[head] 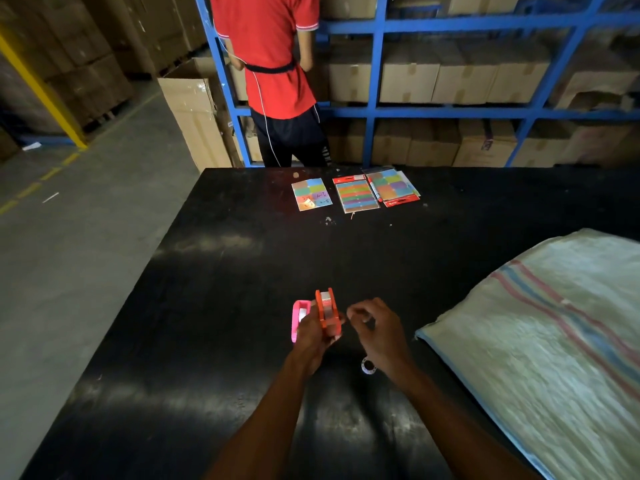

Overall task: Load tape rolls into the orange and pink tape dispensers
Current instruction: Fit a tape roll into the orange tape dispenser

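My left hand (313, 336) grips the orange tape dispenser (327, 311) and holds it upright above the black table (214, 306); a tape roll shows inside it. The pink tape dispenser (298, 318) lies on the table just left of that hand, with a white roll in it. My right hand (375, 329) hovers just right of the orange dispenser with thumb and fingers pinched together; whether it holds the tape's end is too small to tell. A loose clear tape roll (367, 366) lies on the table under my right wrist.
Colourful sticker and label packs (356, 195) lie at the table's far edge. A woven sack (554, 327) covers the right side. A person in a red shirt (266, 57) stands beyond the table at blue shelving (375, 81) full of cardboard boxes.
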